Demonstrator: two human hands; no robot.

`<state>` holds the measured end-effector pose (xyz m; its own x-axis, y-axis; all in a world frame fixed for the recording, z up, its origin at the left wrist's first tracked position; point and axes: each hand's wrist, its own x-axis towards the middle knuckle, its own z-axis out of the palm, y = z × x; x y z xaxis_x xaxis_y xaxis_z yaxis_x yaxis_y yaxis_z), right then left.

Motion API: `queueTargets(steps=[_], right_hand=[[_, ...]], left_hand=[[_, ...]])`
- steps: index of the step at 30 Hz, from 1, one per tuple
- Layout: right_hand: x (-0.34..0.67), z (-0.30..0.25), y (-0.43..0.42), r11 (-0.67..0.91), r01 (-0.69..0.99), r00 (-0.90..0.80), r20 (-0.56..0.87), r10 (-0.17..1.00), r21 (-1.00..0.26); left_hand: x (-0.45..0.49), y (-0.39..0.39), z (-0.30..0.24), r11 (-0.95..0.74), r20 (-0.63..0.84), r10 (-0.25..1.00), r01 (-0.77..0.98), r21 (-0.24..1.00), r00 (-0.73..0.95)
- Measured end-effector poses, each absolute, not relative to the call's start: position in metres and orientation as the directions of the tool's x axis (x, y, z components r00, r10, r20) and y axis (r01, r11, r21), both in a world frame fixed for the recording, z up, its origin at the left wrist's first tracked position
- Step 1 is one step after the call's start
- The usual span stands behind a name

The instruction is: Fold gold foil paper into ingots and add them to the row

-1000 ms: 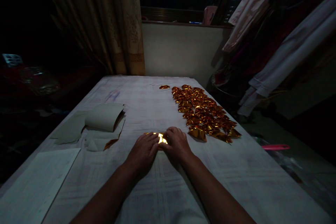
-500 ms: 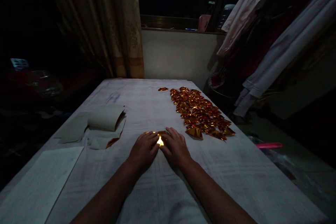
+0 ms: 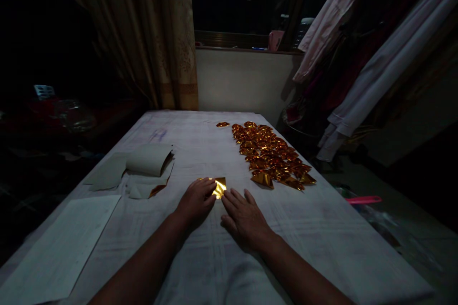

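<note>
A folded piece of gold foil paper (image 3: 219, 188) lies on the cloth-covered table in front of me, its shiny face up. My left hand (image 3: 196, 201) covers its left part, fingers bent over the foil and thumb close to the near edge, holding it down. My right hand (image 3: 245, 214) rests at the foil's lower right corner, fingers stretched out and thumb apart, gripping nothing. Right of my hands spreads a pile of folded gold foil pieces (image 3: 266, 150). One more folded piece (image 3: 222, 124) sits apart, left of the pile's far end.
Pale-backed paper sheets (image 3: 148, 159), one curled, lie at the left, with a large white sheet (image 3: 60, 248) nearer me. A curtain (image 3: 171, 38) hangs behind. Clothes (image 3: 365, 86) hang at the right. A pink handle (image 3: 363, 199) shows beyond the table's right edge.
My right hand has moved right and toward me, off the foil, with its fingers straighter. More of the foil's flat shiny face shows. My left hand stays on it.
</note>
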<state>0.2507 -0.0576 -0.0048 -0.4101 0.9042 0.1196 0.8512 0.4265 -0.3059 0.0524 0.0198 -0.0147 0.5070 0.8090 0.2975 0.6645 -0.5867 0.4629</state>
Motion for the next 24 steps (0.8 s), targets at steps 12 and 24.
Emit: queueTargets(steps=[12, 24], right_hand=[[0.249, -0.001, -0.059, 0.398, 0.870, -0.388, 0.091, 0.917, -0.291], [0.224, 0.011, -0.045, 0.421, 0.876, -0.407, 0.110, 0.907, -0.236]], left_hand=[[0.012, 0.029, -0.017, -0.573, 0.159, 0.810, 0.703, 0.421, 0.565], [-0.008, 0.034, -0.021, -0.517, 0.043, 0.843, 0.785, 0.341, 0.537]])
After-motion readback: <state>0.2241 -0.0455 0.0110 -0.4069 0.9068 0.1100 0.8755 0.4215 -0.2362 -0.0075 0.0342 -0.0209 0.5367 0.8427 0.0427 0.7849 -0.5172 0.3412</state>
